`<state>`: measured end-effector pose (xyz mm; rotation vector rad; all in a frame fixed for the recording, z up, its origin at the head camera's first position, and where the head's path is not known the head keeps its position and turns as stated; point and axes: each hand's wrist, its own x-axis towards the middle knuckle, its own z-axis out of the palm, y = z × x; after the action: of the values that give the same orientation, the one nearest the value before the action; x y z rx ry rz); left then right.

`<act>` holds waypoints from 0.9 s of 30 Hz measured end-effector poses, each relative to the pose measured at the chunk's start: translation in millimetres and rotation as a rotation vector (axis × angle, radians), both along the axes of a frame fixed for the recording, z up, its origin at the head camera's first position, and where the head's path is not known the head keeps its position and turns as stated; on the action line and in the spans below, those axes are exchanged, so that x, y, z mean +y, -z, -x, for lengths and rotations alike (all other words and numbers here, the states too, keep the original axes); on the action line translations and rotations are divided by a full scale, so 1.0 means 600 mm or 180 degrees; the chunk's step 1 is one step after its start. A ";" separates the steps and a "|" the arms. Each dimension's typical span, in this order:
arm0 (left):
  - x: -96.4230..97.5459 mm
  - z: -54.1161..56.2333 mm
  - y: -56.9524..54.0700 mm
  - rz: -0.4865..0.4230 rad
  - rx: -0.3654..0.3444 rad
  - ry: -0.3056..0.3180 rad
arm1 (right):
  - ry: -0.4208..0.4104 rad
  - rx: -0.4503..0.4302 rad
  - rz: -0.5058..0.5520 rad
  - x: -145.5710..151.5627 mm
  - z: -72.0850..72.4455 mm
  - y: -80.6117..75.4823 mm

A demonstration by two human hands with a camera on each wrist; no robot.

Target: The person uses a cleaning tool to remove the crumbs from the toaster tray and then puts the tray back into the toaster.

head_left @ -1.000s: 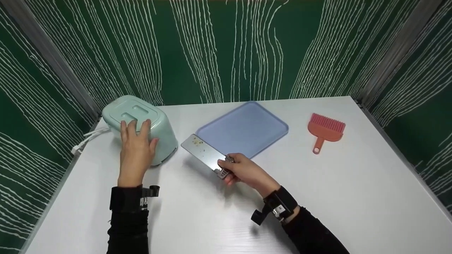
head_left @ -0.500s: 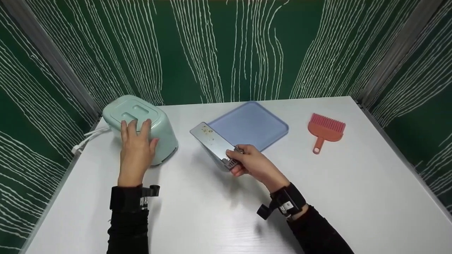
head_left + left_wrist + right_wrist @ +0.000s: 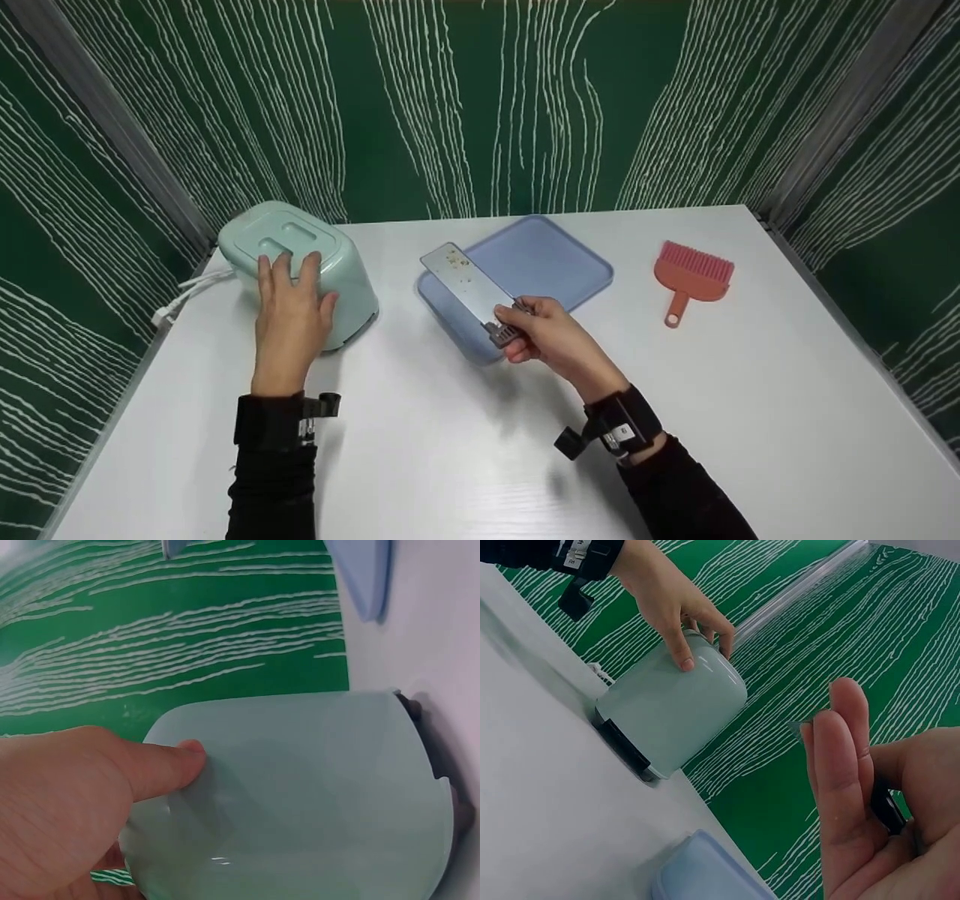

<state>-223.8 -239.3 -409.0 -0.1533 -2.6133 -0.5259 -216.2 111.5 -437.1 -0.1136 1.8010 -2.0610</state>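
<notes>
The left hand [image 3: 289, 319] lies flat on the mint toaster [image 3: 300, 262], steadying it on the desk [image 3: 450, 450]. The right hand [image 3: 551, 341] pinches the crumb tray [image 3: 469, 285] over the blue tray [image 3: 540, 266] just beyond it; emptying seems in hand, calling for a tilt.

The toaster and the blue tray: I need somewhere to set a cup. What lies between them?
Only bare white table separates the toaster from the blue tray, seen in the head view.
</notes>
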 end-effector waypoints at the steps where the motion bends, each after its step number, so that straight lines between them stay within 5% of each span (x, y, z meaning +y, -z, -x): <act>1: 0.000 0.000 0.000 0.0010 0.0011 -0.0001 | 0.0011 0.0009 0.0008 0.001 0.000 -0.001; 9: 0.012 -0.002 -0.010 0.0108 0.0002 -0.0029 | 0.0126 0.0079 0.0049 0.017 0.004 -0.011; 14: 0.029 -0.005 -0.016 0.0053 0.0191 0.0106 | 0.0190 0.0120 0.0083 0.028 0.004 -0.018; 27: 0.093 -0.021 -0.029 -0.0450 0.0237 0.0486 | 0.0308 0.0058 0.0212 0.036 0.006 -0.023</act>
<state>-211.5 -183.5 -391.5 -0.3220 -2.4943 -0.7413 -219.7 133.2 -423.0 -0.0652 1.7812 -2.1944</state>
